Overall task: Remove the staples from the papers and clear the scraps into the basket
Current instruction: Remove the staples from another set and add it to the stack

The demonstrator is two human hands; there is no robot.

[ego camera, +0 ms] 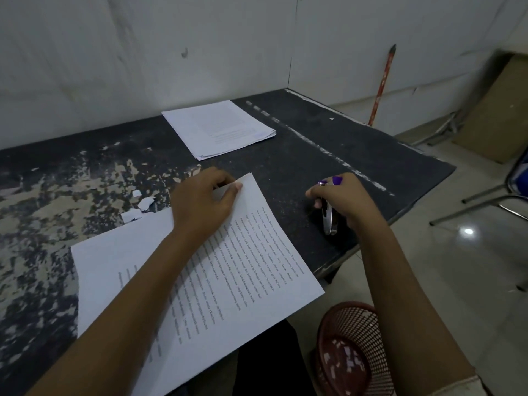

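Observation:
A printed set of papers [243,281] lies at an angle on the near part of the dark table [371,155]. My left hand [203,201] pinches its lifted far corner between thumb and fingers. My right hand [340,200] grips a purple and silver stapler [328,215] standing on the table to the right of the papers. Three torn paper scraps [140,205] lie just left of my left hand. A red mesh basket [351,350] with several scraps inside stands on the floor at the lower right, under my right forearm.
A second stack of papers [220,128] lies at the back of the table near the wall. The table's worn, peeling surface [57,195] spreads to the left. A metal chair frame [485,201], a cardboard sheet [500,110] and an orange stick [381,87] stand to the right.

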